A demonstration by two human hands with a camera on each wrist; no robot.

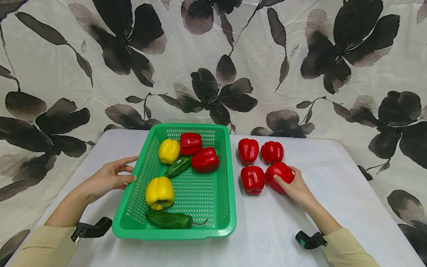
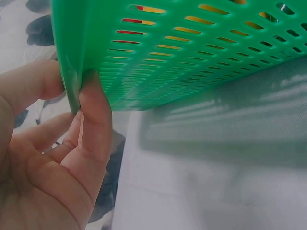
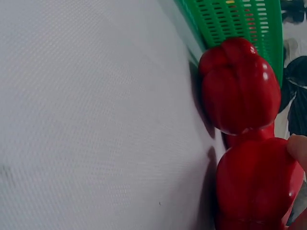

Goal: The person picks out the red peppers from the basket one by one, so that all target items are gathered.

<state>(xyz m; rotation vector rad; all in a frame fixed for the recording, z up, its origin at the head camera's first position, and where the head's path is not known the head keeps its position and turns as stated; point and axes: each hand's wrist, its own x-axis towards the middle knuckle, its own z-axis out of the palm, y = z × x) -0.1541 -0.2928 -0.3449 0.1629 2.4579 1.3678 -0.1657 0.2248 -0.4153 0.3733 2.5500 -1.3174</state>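
My left hand (image 1: 108, 178) pinches the left rim of a green plastic basket (image 1: 218, 200); the left wrist view shows thumb and fingers on either side of the rim (image 2: 72, 72). Inside the basket lie two yellow bell peppers (image 1: 160, 193), two red bell peppers (image 1: 205, 160), a short green pepper (image 1: 178, 167) and a long green pepper (image 1: 170, 220). To the basket's right, my right hand (image 1: 298, 187) grips a red bell pepper (image 1: 280, 174) with the thumb on its near side. In the right wrist view this pepper (image 3: 254, 182) sits close beside another red one (image 3: 240, 91).
Three other red bell peppers stand grouped right of the basket: one at the back left (image 1: 248, 151), one at the back right (image 1: 272, 152), one at the front left (image 1: 252, 180). White cloth covers the table (image 1: 333, 178). A floral curtain (image 1: 287, 44) hangs behind it.
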